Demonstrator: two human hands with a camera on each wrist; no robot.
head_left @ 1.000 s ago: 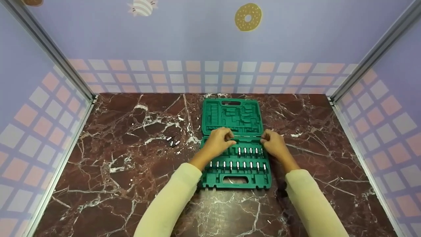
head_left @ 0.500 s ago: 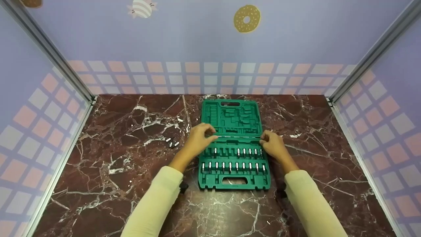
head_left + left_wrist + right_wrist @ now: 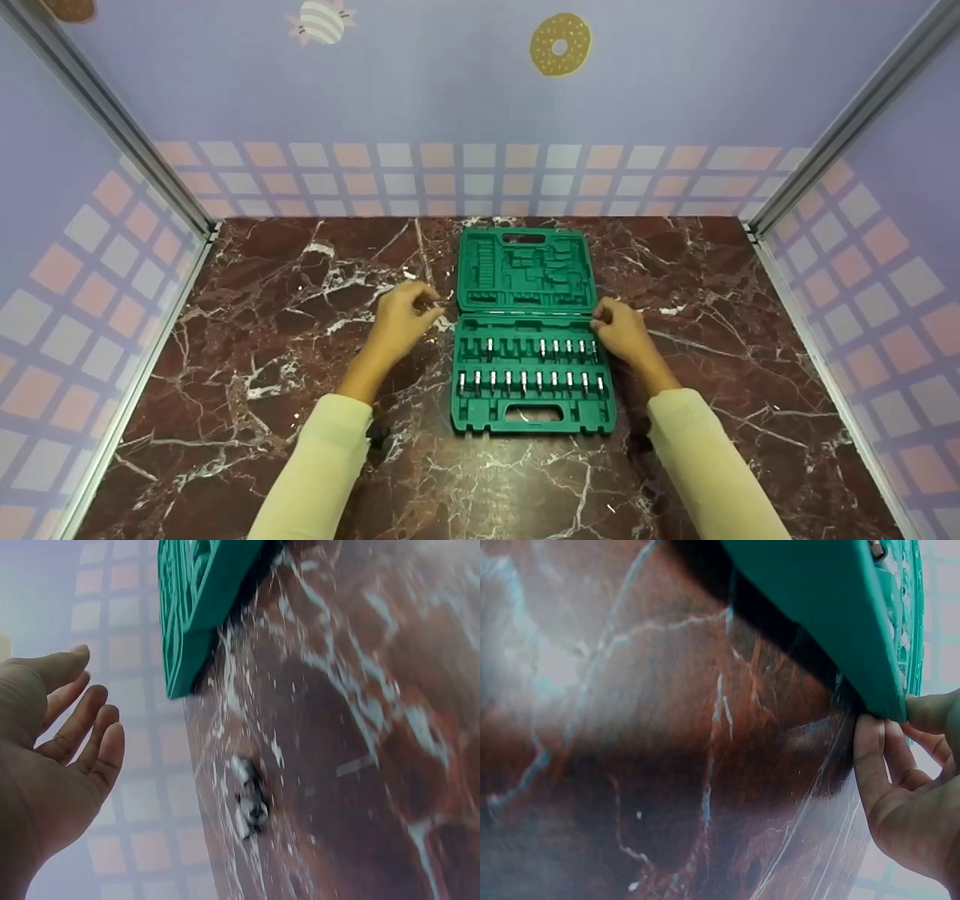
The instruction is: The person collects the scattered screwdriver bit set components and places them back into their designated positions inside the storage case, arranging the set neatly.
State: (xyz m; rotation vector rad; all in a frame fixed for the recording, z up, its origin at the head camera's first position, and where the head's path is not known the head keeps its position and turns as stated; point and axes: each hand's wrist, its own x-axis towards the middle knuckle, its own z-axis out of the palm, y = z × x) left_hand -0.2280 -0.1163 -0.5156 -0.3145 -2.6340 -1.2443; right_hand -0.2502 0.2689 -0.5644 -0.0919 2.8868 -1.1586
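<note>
A green plastic socket case (image 3: 477, 415) lies opened out on the marble-patterned tabletop, its moulded lid (image 3: 480, 283) toward the back wall. Two rows of chrome sockets (image 3: 524, 382) stand in the near half; the upper row has several bare slots on its left side. My right hand (image 3: 624, 330) pinches the case's right edge near the hinge, thumb above and fingers underneath in the right wrist view. Left of the case, my left hand (image 3: 405, 319) is in the air with loosely bent fingers and nothing in them. Loose small sockets (image 3: 249, 799) lie below it; the hand hides them in the head view.
Purple walls (image 3: 450, 90) with a checked border enclose the tabletop (image 3: 247, 315) at the back and both sides. Metal corner posts (image 3: 825, 120) rise at the back left and right. Tabletop stretches out on both sides of the case.
My left hand has moved left from over the upper socket row to beside the case, uncovering a socket left of the bare slots. My right hand has stayed on the case edge.
</note>
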